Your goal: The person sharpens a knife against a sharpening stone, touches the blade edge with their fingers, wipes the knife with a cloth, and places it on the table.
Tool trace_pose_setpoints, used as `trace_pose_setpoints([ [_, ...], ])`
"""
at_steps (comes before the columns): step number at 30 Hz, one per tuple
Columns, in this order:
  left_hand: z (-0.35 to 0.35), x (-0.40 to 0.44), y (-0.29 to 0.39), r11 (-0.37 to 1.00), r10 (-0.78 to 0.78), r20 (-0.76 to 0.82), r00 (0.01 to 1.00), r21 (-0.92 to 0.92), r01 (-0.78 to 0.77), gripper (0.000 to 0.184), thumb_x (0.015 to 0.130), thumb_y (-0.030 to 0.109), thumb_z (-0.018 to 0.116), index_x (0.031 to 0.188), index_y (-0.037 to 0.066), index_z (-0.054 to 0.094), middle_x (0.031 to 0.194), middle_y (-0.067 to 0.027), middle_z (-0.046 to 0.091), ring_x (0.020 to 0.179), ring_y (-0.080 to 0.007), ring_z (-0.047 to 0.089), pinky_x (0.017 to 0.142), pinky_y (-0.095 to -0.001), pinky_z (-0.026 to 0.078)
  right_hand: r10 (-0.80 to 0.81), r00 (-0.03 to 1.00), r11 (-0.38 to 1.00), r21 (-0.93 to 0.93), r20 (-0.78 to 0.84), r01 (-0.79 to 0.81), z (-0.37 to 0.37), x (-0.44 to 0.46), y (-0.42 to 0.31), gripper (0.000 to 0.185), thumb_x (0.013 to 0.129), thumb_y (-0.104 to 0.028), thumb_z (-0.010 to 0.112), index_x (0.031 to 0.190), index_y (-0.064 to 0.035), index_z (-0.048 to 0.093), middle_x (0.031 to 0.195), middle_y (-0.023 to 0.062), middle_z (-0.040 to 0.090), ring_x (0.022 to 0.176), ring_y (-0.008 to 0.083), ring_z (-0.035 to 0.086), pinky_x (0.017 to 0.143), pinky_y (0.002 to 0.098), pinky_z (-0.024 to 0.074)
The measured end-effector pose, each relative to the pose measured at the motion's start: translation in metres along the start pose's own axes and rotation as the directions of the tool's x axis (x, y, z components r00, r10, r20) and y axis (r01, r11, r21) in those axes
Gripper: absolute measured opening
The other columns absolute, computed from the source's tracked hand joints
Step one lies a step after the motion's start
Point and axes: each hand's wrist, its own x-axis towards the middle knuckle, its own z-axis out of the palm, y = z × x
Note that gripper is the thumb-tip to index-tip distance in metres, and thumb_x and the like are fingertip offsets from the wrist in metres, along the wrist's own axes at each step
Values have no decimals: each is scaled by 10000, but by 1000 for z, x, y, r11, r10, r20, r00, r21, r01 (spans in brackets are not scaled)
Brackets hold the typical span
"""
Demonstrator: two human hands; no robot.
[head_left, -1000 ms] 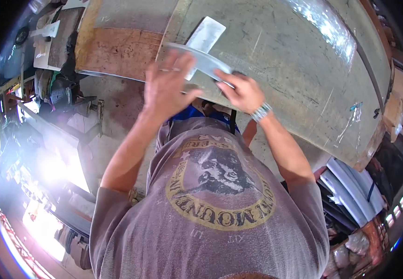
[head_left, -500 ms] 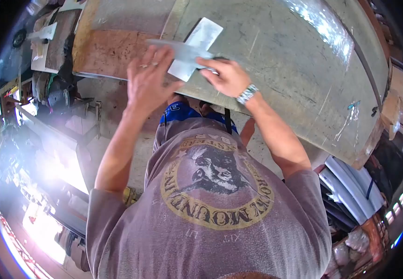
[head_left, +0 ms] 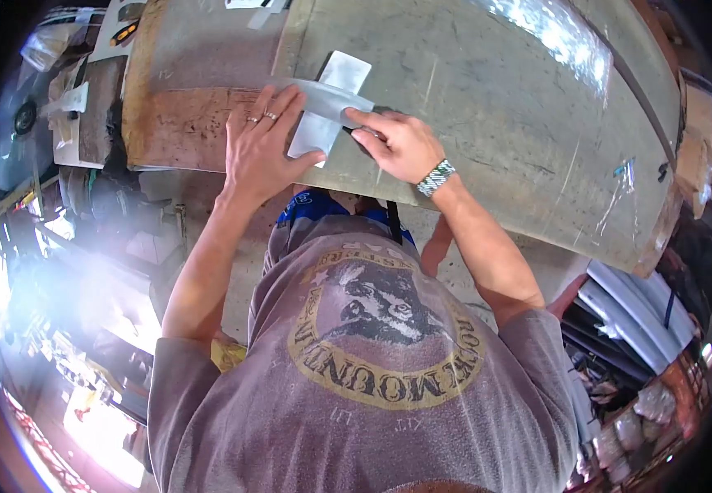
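Observation:
A pale rectangular piece [head_left: 346,72] lies slanted on the grey-green table top [head_left: 471,131], near its front edge. Across it runs a translucent greyish strip [head_left: 323,100]. My right hand [head_left: 397,144], with a watch on the wrist, pinches the strip's right end between thumb and fingers; something dark shows under those fingers. My left hand [head_left: 264,144], with rings on it, is spread flat, its fingertips at the strip's left end and its thumb by the lower end of the pale piece.
A brownish board [head_left: 183,123] adjoins on the left. Clear plastic [head_left: 549,37] shines at the upper right of the table. Grey folded sheets [head_left: 639,316] are stacked at the lower right. Cardboard [head_left: 697,152] stands past the right edge.
The strip was tilted and blurred above the pale piece, and now lies flatter across it. My left hand has moved left from the strip's middle to its left end; my right hand moved slightly left.

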Motion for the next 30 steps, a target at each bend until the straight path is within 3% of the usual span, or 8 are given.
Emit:
trace_pose_setpoints([
  [4, -2, 30, 49, 989, 91, 5, 996, -116, -90, 928, 793, 602, 806, 1520, 93, 534, 1616, -73, 485, 1544, -281, 369, 1215, -577, 269, 43, 986, 998, -32, -160, -48, -40, -55, 27, 341, 949, -211, 746, 1290, -197, 741, 931, 169, 745, 687, 335, 723, 616, 423, 575],
  [7, 20, 26, 52, 982, 107, -24, 994, -151, -109, 942, 794, 602, 808, 1528, 88, 517, 1609, -86, 496, 1543, -287, 374, 1222, -585, 267, 137, 984, 990, 59, -111, -131, -33, -54, 25, 338, 945, -198, 750, 1282, -193, 748, 959, 167, 752, 682, 316, 731, 605, 408, 575],
  [10, -2, 8, 14, 999, -20, 82, 996, -35, 23, 921, 799, 600, 806, 1515, 88, 535, 1617, -81, 488, 1551, -282, 362, 1225, -592, 266, 20, 999, 999, -25, -48, -21, -4, -19, 3, 322, 960, -146, 744, 1279, -107, 744, 1030, 158, 777, 709, 246, 741, 648, 372, 570],
  [17, 17, 29, 63, 975, 139, -39, 989, -169, -144, 898, 824, 648, 764, 1490, 77, 570, 1594, -81, 521, 1531, -298, 402, 1213, -556, 284, 244, 960, 968, -22, -134, -249, -39, -70, 18, 331, 929, -217, 760, 1259, -194, 747, 897, 136, 747, 742, 339, 738, 644, 445, 590],
  [21, 8, 7, 24, 1000, 10, 10, 1000, -24, -9, 955, 799, 681, 755, 1506, 74, 545, 1598, -71, 510, 1518, -288, 419, 1228, -587, 263, 63, 994, 998, 5, -95, -63, -2, -33, 13, 326, 959, -221, 747, 1283, -183, 747, 885, 167, 734, 638, 302, 684, 578, 398, 523],
  [24, 8, 5, 16, 998, 58, -27, 998, -38, -59, 957, 792, 667, 767, 1512, 81, 535, 1596, -74, 512, 1511, -302, 430, 1225, -593, 267, 86, 994, 989, -111, -65, -93, -20, -33, -11, 321, 954, -211, 749, 1273, -179, 749, 890, 165, 732, 658, 325, 686, 596, 400, 527],
  [28, 26, 31, 65, 974, 164, -60, 985, -145, -171, 926, 823, 678, 740, 1502, 79, 543, 1590, -78, 515, 1510, -319, 427, 1231, -588, 264, 230, 958, 971, -31, -170, -238, -38, -77, 21, 303, 923, -226, 761, 1221, -172, 763, 880, 142, 740, 707, 341, 721, 633, 441, 568],
  [30, 23, 24, 60, 989, 103, -27, 994, -99, -105, 932, 825, 680, 736, 1498, 65, 544, 1583, -81, 522, 1515, -317, 421, 1227, -580, 271, 147, 974, 989, 12, -170, -147, -23, -62, 27, 314, 925, -213, 764, 1235, -171, 763, 883, 165, 746, 719, 340, 731, 646, 435, 578],
])
